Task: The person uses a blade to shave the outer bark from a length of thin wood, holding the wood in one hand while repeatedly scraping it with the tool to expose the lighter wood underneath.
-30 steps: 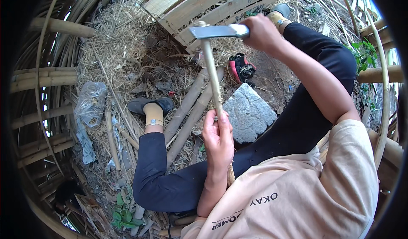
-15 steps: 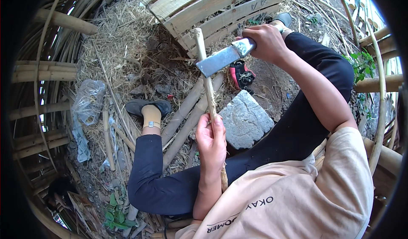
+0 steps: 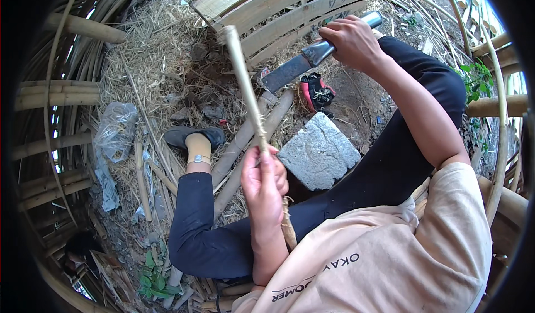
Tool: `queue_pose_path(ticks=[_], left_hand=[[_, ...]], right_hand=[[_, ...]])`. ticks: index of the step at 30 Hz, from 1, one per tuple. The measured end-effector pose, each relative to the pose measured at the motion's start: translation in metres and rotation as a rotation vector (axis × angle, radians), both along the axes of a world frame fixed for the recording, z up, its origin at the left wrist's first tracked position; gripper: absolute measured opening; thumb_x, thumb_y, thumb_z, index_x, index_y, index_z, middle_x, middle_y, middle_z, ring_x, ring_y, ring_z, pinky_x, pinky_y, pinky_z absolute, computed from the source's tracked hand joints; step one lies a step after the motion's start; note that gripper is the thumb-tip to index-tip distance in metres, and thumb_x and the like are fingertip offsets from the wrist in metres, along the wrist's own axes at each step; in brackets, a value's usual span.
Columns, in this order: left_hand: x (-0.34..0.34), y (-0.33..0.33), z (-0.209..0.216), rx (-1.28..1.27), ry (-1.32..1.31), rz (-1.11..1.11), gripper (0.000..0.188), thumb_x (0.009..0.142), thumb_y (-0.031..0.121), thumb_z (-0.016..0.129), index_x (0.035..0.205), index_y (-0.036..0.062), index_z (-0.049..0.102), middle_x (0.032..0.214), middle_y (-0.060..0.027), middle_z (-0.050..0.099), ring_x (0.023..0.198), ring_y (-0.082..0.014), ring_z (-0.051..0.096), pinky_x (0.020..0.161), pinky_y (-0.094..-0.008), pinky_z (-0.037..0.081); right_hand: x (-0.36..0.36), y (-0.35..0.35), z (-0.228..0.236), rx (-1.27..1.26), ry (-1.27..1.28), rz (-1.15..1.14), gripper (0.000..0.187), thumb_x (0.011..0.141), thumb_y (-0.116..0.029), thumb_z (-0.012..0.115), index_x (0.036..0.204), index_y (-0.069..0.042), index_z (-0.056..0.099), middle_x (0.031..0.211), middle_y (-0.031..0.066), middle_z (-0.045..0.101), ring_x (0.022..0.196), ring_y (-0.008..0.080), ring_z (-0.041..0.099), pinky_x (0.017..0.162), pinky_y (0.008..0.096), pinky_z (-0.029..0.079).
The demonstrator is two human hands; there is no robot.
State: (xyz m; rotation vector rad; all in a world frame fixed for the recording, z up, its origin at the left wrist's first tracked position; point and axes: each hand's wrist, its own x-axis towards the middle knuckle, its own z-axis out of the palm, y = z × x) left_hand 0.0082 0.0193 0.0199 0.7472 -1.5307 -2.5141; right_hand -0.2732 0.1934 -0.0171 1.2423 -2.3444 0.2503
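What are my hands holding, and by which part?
Your left hand holds a stick partway along its length; your right hand, a knife by its handle.

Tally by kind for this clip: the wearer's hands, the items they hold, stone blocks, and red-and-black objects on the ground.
Hands: 2 (left hand, right hand)
Knife, in right: 1
Stick, in left: 1
Stone block: 1
Red-and-black object: 1
Total: 6
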Motion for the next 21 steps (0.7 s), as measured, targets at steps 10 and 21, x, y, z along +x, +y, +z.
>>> queue_pose_path(ticks=[10,21], left_hand=[[-0.012,0.005,-0.036,-0.011,-0.170,-0.071,0.014,0.104,0.020,0.048,0.110,0.0068,0.048,0.066,0.0069,0.038,0.050,0.0006,0.031,0.041,-0.0161,0.022],[-0.011,-0.010,-0.026,-0.036,-0.086,-0.008,0.018,0.105,0.023,0.046,0.107,0.0059,0.051,0.066,0.0057,0.038,0.049,0.0010,0.028,0.040,-0.0168,0.020]], right_hand=[[0.012,0.001,0.024,-0.064,0.340,0.189,0.013,0.077,-0.013,0.069,0.089,-0.012,0.064,0.081,0.0000,0.065,0.086,0.0168,0.065,0.082,0.0326,0.048],[0.012,0.014,0.019,-0.109,-0.124,-0.024,0.022,0.063,-0.010,0.071,0.084,-0.011,0.066,0.073,0.0067,0.066,0.072,0.0261,0.067,0.068,0.0393,0.051]])
